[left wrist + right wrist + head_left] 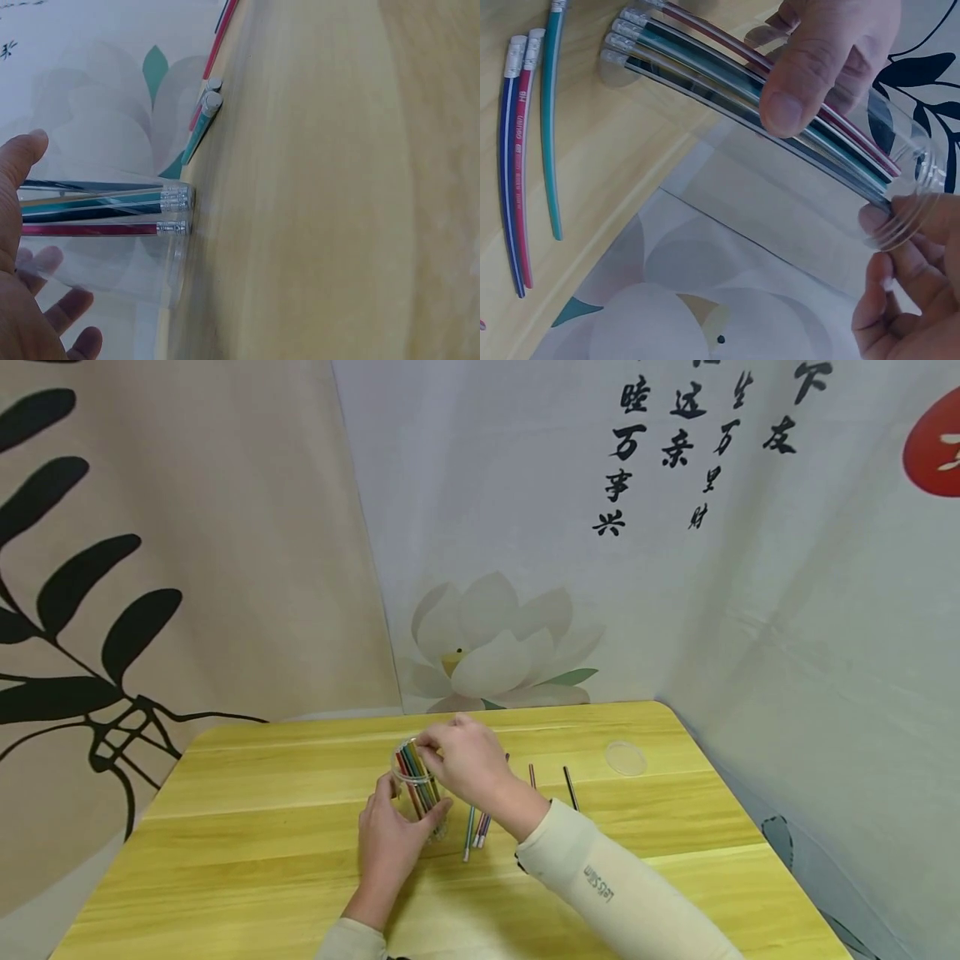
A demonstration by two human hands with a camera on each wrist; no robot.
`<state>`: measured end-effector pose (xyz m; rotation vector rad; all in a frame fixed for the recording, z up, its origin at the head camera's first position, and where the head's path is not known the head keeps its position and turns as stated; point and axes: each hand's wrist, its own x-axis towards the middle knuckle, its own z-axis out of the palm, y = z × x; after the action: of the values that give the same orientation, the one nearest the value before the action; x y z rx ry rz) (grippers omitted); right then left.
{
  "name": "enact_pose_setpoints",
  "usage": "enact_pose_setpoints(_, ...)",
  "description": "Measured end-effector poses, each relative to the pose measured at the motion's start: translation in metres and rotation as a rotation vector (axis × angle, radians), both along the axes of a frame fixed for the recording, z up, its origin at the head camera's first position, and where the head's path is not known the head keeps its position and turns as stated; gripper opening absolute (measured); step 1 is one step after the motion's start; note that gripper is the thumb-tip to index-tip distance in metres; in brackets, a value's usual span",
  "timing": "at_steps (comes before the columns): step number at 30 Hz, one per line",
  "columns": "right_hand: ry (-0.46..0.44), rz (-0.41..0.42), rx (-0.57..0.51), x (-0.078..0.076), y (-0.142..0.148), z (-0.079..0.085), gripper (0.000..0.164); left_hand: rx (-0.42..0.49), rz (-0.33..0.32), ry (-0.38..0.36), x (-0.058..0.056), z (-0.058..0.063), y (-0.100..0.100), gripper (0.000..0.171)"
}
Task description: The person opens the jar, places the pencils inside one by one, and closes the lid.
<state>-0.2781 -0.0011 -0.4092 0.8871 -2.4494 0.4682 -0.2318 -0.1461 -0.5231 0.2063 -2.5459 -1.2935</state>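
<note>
A clear plastic jar (727, 161) stands on the table with several striped pencils (416, 777) in it, their eraser ends at the bottom. My left hand (390, 839) grips the jar from the near left side, its thumb (784, 112) across the wall. At the jar's mouth, my right hand (468, 760) pinches the upper end of a dark pencil (840, 184) between thumb and finger; most of that pencil lies inside the jar. Just right of the jar, a teal pencil (550, 127), a pink pencil (525, 165) and a blue pencil (511, 165) rest on the table.
Farther right on the wooden table (247, 860) lie a black pencil (571, 787) and a reddish pencil (532, 775), partly behind the right forearm. A round clear lid (626, 758) lies near the back right. A printed cloth (510, 527) hangs behind the table.
</note>
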Motion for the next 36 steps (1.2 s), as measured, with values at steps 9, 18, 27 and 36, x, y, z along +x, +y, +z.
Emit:
enact_pose_setpoints(9, 0.0, -0.061, 0.144, 0.006, -0.004, 0.001, 0.028, -0.019, 0.013, 0.012, -0.001, -0.001, 0.0, 0.096)
enact_pose_setpoints(18, -0.266, 0.008, -0.15, -0.003, 0.025, 0.003, 0.037, -0.01, 0.026, 0.02, -0.003, -0.002, 0.001, 0.097)
enact_pose_setpoints(27, -0.596, -0.26, -0.305, -0.049, 0.129, -0.034, 0.034, 0.005, 0.05, -0.012, -0.005, -0.002, -0.001, 0.097)
enact_pose_setpoints(36, -0.791, -0.459, -0.096, -0.064, 0.19, -0.091, 0.043, 0.009, 0.05, -0.004, -0.006, -0.004, 0.002, 0.095)
